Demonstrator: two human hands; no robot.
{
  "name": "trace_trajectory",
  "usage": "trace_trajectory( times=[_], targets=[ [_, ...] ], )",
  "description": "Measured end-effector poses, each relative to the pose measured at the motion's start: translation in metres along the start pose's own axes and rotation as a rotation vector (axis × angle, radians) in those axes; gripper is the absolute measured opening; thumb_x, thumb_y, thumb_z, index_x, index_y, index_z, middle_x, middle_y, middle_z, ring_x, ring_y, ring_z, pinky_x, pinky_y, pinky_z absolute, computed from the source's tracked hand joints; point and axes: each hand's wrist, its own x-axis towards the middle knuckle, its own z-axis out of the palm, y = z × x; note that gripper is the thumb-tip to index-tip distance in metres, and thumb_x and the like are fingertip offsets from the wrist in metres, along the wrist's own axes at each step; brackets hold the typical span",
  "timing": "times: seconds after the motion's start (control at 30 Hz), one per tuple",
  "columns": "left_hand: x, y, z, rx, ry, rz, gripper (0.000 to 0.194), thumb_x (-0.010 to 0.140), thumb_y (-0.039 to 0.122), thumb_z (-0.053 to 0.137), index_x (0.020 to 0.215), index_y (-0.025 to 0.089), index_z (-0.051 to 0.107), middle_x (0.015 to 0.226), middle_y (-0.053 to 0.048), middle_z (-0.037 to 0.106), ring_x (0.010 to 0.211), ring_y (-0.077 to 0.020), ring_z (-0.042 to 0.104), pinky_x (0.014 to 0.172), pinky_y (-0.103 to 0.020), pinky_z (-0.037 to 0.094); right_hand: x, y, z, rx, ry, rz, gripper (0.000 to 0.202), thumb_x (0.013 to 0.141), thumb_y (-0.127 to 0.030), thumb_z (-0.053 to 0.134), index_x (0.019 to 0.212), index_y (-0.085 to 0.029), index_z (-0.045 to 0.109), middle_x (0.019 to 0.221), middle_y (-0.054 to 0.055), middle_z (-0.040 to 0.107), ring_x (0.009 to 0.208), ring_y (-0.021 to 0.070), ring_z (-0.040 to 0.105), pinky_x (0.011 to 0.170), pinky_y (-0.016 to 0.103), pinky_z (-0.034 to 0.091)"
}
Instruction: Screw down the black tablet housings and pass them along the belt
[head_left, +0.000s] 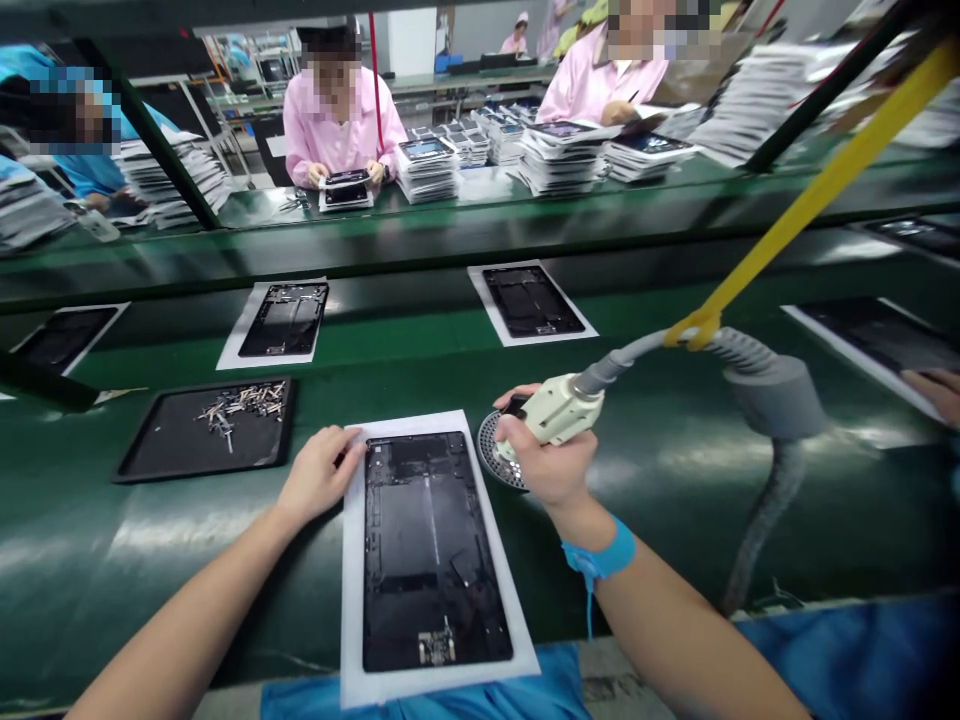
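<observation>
On a green belt, a dark tablet shell [433, 548] lay on a white sheet [352, 620] straight ahead of the person. The left hand [319, 478], fingers loosely spread, pressed the shell's ten o'clock corner. The right hand [550, 462] gripped a cream screwdriver [556, 408] over a round screw dish [495, 455] at two o'clock. A black screw tray [150, 455] sat at ten o'clock.

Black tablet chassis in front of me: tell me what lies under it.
The black tablet chassis lies on a white sheet, which shows as a border on every side. The left hand rests at its upper left corner. Whatever lies directly beneath the chassis is covered.
</observation>
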Motion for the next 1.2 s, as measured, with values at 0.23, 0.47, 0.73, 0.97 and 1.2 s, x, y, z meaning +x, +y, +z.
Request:
trace_trajectory(
  times=[0.23,0.47,0.73,0.97,1.2],
  targets=[
    [0.007,-0.009,-0.003,-0.168,0.013,-0.057,0.034,0.101,0.042,0.049,0.102,0.019,0.074,0.091,-0.006,0.070,0.086,-0.0202,0.067,0.080,-0.032,0.052,-0.004,-0.001,0.001,0.031,-0.041,0.010,0.023,0.079,-0.024,0.075,0.100,-0.022,0.067,0.087,0.004,0.076,0.065,0.0189,0.074,0.067,0.037,0.064],
    [0.007,-0.012,-0.001,-0.199,0.017,-0.018,0.032,0.102,0.042,0.050,0.098,0.021,0.074,0.092,-0.005,0.072,0.088,-0.0200,0.068,0.082,-0.032,0.053,-0.001,0.005,-0.004,-0.036,0.000,-0.007,0.023,0.078,-0.023,0.077,0.099,-0.019,0.070,0.086,0.004,0.078,0.068,0.0199,0.075,0.075,0.040,0.065],
    [0.007,-0.011,-0.002,-0.206,0.024,0.004,0.031,0.102,0.041,0.052,0.097,0.021,0.075,0.092,-0.005,0.072,0.087,-0.0195,0.068,0.082,-0.032,0.054,-0.002,0.014,-0.007,-0.043,-0.036,0.001,0.025,0.079,-0.023,0.078,0.103,-0.021,0.071,0.089,0.004,0.078,0.070,0.0198,0.076,0.074,0.039,0.064],
    [0.007,-0.011,-0.003,-0.210,0.019,0.004,0.031,0.102,0.041,0.052,0.097,0.021,0.075,0.092,-0.005,0.073,0.086,-0.0192,0.068,0.083,-0.032,0.055,-0.004,0.016,-0.007,-0.043,-0.021,0.025,0.026,0.079,-0.023,0.079,0.104,-0.022,0.071,0.087,0.003,0.077,0.067,0.0186,0.074,0.070,0.037,0.063],
    [0.007,-0.010,-0.001,-0.220,0.030,0.010,0.030,0.102,0.039,0.052,0.097,0.021,0.075,0.090,-0.005,0.072,0.086,-0.0189,0.067,0.081,-0.032,0.053,-0.005,0.016,-0.006,-0.026,-0.006,0.012,0.026,0.078,-0.021,0.079,0.103,-0.022,0.071,0.084,0.001,0.076,0.064,0.0170,0.072,0.070,0.036,0.062]
  ],
)
